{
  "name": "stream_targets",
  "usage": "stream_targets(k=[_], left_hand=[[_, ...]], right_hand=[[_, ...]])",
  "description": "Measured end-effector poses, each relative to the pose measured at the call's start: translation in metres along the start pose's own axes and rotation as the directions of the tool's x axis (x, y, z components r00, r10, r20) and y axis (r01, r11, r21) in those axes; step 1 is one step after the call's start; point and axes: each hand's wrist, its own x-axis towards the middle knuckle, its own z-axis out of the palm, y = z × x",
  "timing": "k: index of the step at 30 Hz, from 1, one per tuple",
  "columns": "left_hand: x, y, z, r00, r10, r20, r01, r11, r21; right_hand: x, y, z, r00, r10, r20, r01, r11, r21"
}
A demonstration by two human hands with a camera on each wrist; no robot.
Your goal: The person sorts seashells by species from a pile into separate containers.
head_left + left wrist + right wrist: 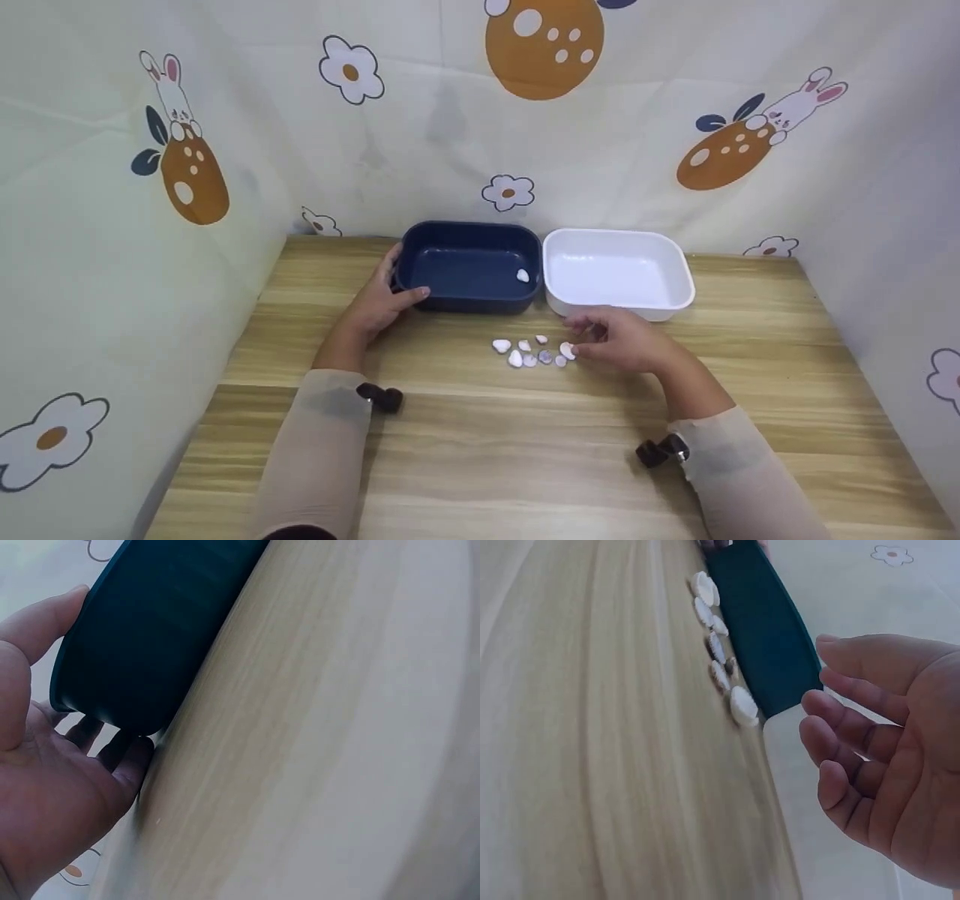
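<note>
My left hand (379, 304) holds the left end of a dark blue container (465, 277), thumb at the front rim and fingers round the side; the left wrist view shows the same grip. Inside that container, near its right wall, lies one white shell (523, 275). Over the table, in front of a white container (619, 277), hovers my right hand (626, 341), fingers loosely bent. Its fingertips overlap the rightmost shell (567, 350) in the head view, but the right wrist view shows nothing between the fingers (829, 724). Several small whitish and greyish shells (515, 358) lie in a loose group beside it.
The two containers stand side by side at the back of the wooden table (480, 450). Behind and at both sides hangs a patterned cloth (420, 150) with rabbits and flowers. A dark wrist camera (660, 450) is strapped to each sleeved forearm.
</note>
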Motion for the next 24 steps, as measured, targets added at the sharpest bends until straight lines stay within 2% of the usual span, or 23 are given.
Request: stream_targets(k=[4,9,19,24], left_hand=[[0.001,-0.002,0.001,1.0,-0.002,-0.006,0.002,1.0,-0.001],[0.002,-0.003,0.0,1.0,-0.005,-0.005,0.005,1.0,-0.023],[0.003,-0.004,0.0,1.0,-0.01,0.013,0.01,0.999,-0.039],[0.004,-0.005,-0.001,1.0,-0.008,0.017,0.008,0.999,-0.045]], right_hand=[[0.001,0.006,0.006,0.999,-0.011,0.039,0.012,1.0,-0.025],[0.003,0.012,0.014,1.0,-0.007,0.024,0.008,0.998,-0.062],[0.006,0.016,0.02,1.0,0.023,0.011,-0.023,1.0,-0.016],[0.006,0.017,0.022,1.0,0.003,-0.001,-0.003,1.0,-0.012]])
